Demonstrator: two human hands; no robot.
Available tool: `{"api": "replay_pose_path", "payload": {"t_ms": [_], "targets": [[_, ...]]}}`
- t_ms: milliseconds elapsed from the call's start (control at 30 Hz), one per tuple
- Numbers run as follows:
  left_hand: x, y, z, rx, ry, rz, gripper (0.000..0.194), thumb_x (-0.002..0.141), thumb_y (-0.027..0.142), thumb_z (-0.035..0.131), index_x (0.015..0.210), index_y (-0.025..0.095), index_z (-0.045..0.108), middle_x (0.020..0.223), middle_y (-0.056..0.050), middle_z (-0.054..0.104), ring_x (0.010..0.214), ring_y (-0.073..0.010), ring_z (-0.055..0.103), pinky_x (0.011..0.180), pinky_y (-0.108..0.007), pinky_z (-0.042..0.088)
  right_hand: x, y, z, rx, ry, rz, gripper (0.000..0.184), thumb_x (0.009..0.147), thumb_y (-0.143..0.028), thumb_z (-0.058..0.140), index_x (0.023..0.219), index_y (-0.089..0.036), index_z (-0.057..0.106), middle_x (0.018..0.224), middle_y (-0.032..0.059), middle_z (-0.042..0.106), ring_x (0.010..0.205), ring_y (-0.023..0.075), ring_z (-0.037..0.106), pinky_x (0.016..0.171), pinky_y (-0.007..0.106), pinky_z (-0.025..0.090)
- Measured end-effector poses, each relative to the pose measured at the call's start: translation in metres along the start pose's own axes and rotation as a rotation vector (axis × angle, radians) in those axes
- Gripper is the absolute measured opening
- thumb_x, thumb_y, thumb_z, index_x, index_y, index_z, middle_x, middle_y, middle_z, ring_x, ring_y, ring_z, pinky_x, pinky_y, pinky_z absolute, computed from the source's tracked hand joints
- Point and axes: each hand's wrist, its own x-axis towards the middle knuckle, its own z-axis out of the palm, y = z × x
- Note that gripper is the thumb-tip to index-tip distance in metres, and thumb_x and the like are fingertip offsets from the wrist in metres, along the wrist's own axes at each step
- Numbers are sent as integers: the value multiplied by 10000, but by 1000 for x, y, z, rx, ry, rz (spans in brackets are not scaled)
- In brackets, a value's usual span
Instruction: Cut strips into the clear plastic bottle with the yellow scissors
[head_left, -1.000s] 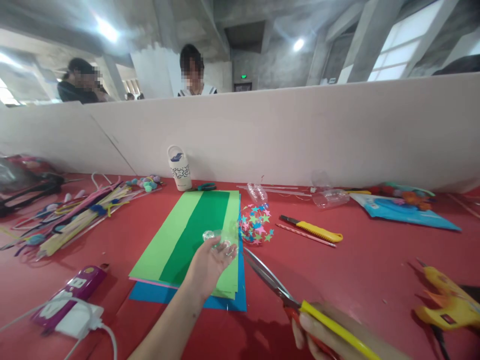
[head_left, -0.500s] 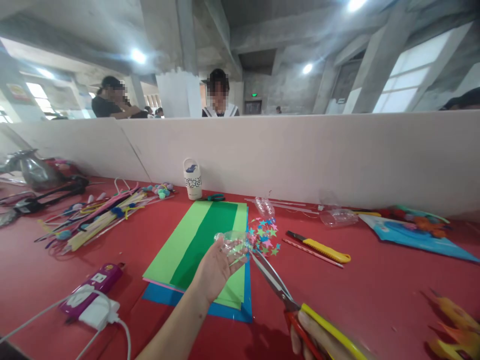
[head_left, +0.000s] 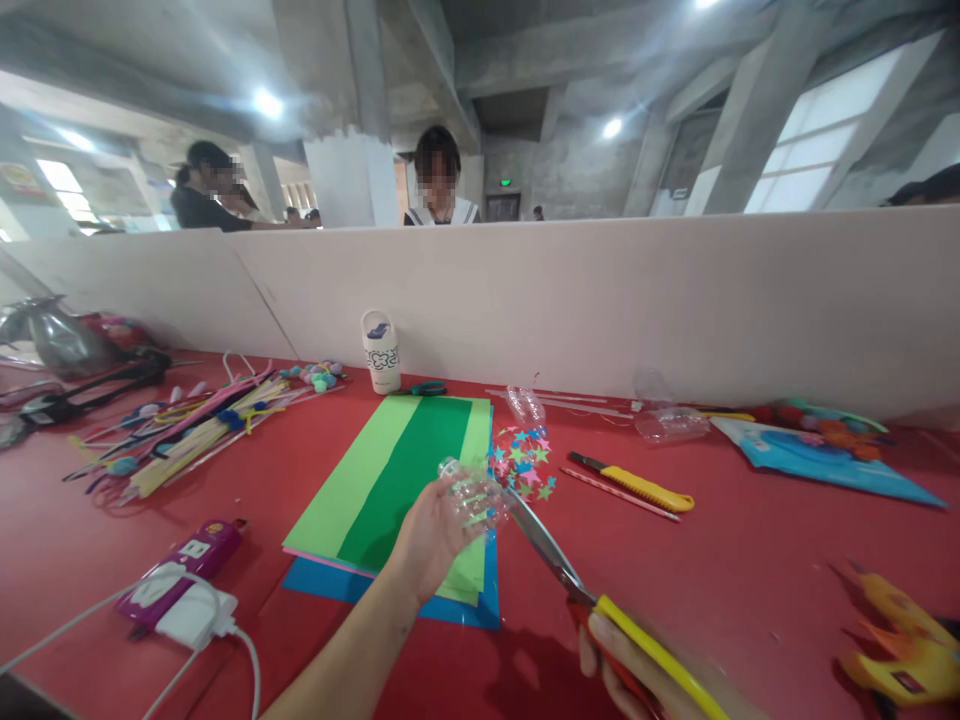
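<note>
My left hand (head_left: 435, 530) holds a clear plastic bottle piece (head_left: 474, 497) on its side above the paper, neck end toward the thumb. In my right hand (head_left: 619, 655) are large scissors (head_left: 559, 565) with red and yellow handles; their blades look closed together, tips at the bottle piece's right end. Whether plastic lies between the blades I cannot tell. Below the left hand lie green paper sheets (head_left: 341, 505) over a blue sheet (head_left: 480, 610). Colourful paper stars (head_left: 529, 460) are scattered just beyond the scissor tips.
A yellow utility knife (head_left: 637, 486) and striped stick (head_left: 622, 496) lie right of the stars. A white cup (head_left: 382, 355) stands by the partition (head_left: 525, 300). Pipe cleaners (head_left: 195, 440) and a purple power strip (head_left: 184, 575) lie left, a yellow glue gun (head_left: 904, 640) right. A person (head_left: 439, 180) is beyond the partition.
The scissor blades have closed from a partly open position. The left hand has turned the bottle piece slightly, and the whole view has shifted a little.
</note>
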Motion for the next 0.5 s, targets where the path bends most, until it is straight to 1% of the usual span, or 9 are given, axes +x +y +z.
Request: {"api": "replay_pose_path", "payload": {"t_ms": [67, 100, 167, 233, 300, 367, 433, 467, 500], "targets": [[-2, -1, 1, -13, -6, 9, 235, 903, 233, 421, 899, 133, 633, 856, -116, 748, 835, -238, 729, 921, -441, 530, 1, 1, 1, -14, 2, -1, 288, 999, -416, 537, 1017, -147, 638, 815, -10, 660, 581, 111, 614, 560, 262, 537], [-4, -2, 2, -7, -9, 14, 211, 894, 241, 451, 887, 136, 634, 837, -110, 747, 820, -236, 728, 916, -441, 534, 2, 1, 2, -23, 5, -5, 308, 1004, -434, 519, 987, -150, 637, 754, -29, 638, 528, 98, 582, 528, 247, 517], [-6, -4, 4, 23, -9, 25, 116, 850, 238, 562, 889, 151, 629, 830, -90, 748, 801, -229, 727, 890, -425, 549, 0, 2, 4, -46, 14, -14, 333, 1006, -457, 500, 958, -155, 629, 669, -56, 594, 472, 87, 537, 498, 236, 488], [-7, -5, 5, 41, 16, 39, 127, 792, 199, 656, 909, 162, 624, 838, -78, 752, 788, -224, 728, 837, -393, 570, -4, 0, 3, -78, 28, -19, 351, 1000, -477, 488, 935, -162, 629, 583, -70, 549, 438, 92, 513, 482, 230, 457], [-6, -1, 4, 14, 77, 60, 126, 783, 178, 659, 902, 151, 624, 816, -88, 750, 756, -227, 730, 767, -365, 584, -9, -3, -2, -109, 47, -17, 344, 962, -493, 525, 880, -178, 637, 515, -67, 520, 423, 111, 514, 466, 230, 426], [-4, 8, 1, -45, 178, 109, 48, 809, 192, 609, 819, 146, 617, 727, -79, 731, 688, -219, 724, 707, -348, 588, -13, -7, -10, -190, 107, -42, 260, 881, -457, 624, 839, -202, 649, 568, -28, 599, 515, 158, 594, 512, 242, 446], [-1, 18, -3, -81, 221, 172, 69, 830, 220, 578, 786, 171, 599, 708, -36, 723, 696, -187, 723, 723, -312, 586, -13, -10, -16, -402, 229, -83, 148, 809, -349, 672, 887, -224, 673, 778, 26, 722, 723, 235, 681, 642, 277, 499], [-1, 23, -5, -96, 233, 204, 90, 841, 239, 563, 785, 177, 597, 717, -29, 725, 707, -177, 723, 730, -301, 585, -12, -9, -17, -546, 305, -93, 174, 788, -288, 658, 949, -230, 684, 898, 56, 752, 829, 272, 697, 717, 306, 514], [-1, 26, -6, -106, 240, 227, 101, 846, 247, 552, 791, 177, 599, 726, -29, 729, 707, -174, 722, 733, -299, 585, -9, -8, -16, -678, 344, -74, 266, 753, -219, 644, 1015, -224, 693, 996, 89, 760, 911, 303, 700, 773, 333, 521]]}}
